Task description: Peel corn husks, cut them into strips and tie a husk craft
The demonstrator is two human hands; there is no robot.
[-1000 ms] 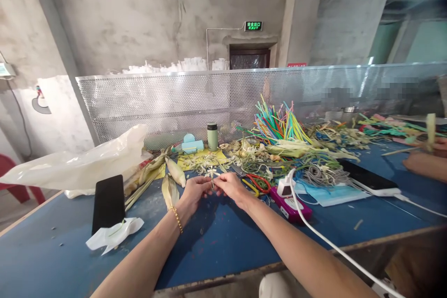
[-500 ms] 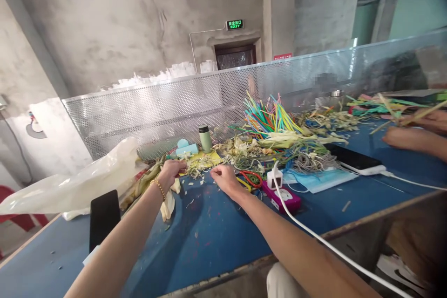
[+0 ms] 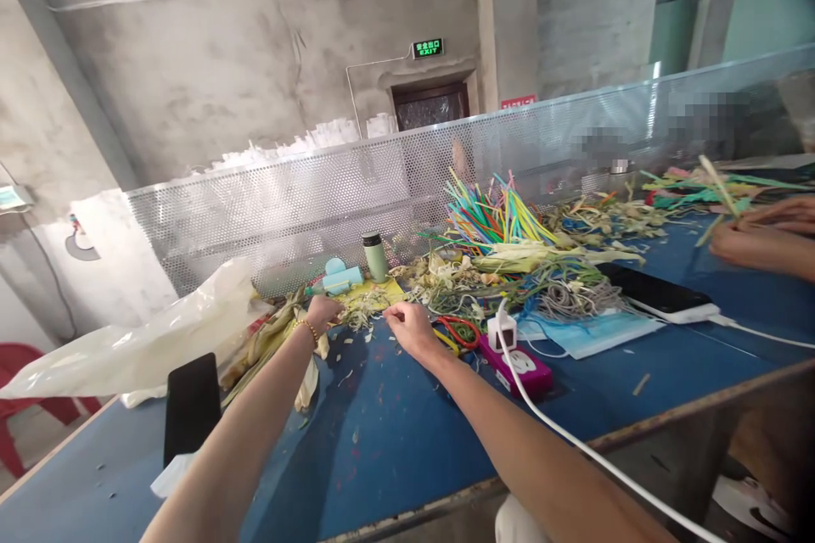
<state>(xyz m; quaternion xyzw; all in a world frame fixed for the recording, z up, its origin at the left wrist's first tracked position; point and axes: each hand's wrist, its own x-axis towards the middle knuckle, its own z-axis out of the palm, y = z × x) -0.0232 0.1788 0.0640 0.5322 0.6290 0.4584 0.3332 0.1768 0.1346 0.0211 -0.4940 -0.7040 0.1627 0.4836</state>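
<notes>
My left hand (image 3: 323,311), with a gold bracelet on the wrist, is stretched out to the pile of pale corn husks (image 3: 275,335) and its fingers are closed on husk strips at the edge of the yellow sheet (image 3: 373,295). My right hand (image 3: 407,327) rests on the blue table (image 3: 407,433) in a loose pinch; what it pinches is too small to name. Red and yellow scissors (image 3: 459,333) lie just right of it.
A black phone (image 3: 191,407) and white tissue lie at the left, by a large plastic bag (image 3: 146,339). A purple power strip (image 3: 519,365) with white charger and cable, a second phone (image 3: 659,293), coloured strips (image 3: 493,216), a green bottle (image 3: 374,256). Another person's hands (image 3: 757,237) work at the right.
My hands were together at the table's middle. The left hand has reached out left to the husk pile; the right hand stayed in place. My head has turned slightly.
</notes>
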